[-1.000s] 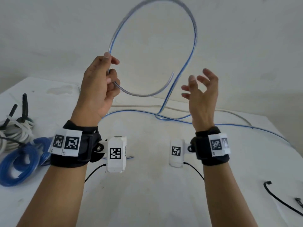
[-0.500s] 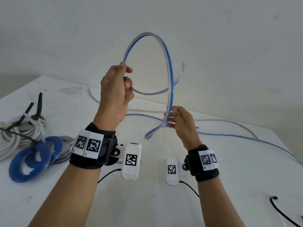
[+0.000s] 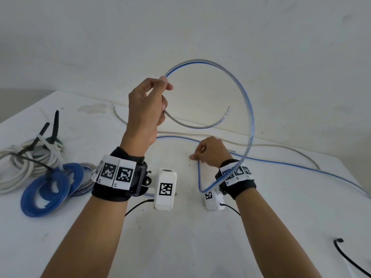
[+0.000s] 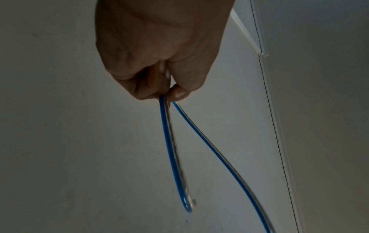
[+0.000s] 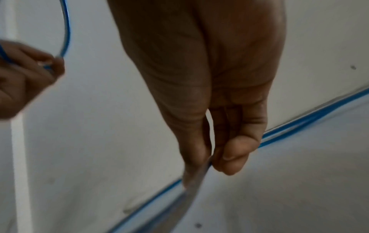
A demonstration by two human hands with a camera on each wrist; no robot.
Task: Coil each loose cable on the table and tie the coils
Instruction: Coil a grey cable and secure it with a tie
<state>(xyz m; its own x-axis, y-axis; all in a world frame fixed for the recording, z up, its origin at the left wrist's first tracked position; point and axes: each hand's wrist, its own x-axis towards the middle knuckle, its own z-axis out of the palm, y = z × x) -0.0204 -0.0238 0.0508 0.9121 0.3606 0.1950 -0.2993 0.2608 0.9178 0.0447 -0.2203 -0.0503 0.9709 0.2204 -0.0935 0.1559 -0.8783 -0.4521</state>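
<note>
A blue-and-clear cable [image 3: 248, 109] arcs through the air above the white table [image 3: 180, 237]. My left hand [image 3: 158, 97] is raised and pinches the cable near its free end, which curls out to the right; the left wrist view shows two strands [image 4: 173, 141] leaving the pinch [image 4: 169, 93]. My right hand [image 3: 202, 155] is low over the table and pinches the same cable [image 5: 199, 173] farther along, thumb against fingers [image 5: 209, 159]. The rest of the cable trails across the table to the right [image 3: 301, 167]. A loose grey-white cable [image 3: 281, 146] lies behind it.
At the table's left sit a tied white coil [image 3: 24, 167] with black ties, a blue coil [image 3: 50, 189] and a grey coil [image 3: 84, 183]. A black cable tie [image 3: 347, 257] lies at the near right. A white wall stands behind the table.
My right hand went from open in the air down to the table and took hold of the cable. The left hand moved right and lower, and the loop has shrunk and swung.
</note>
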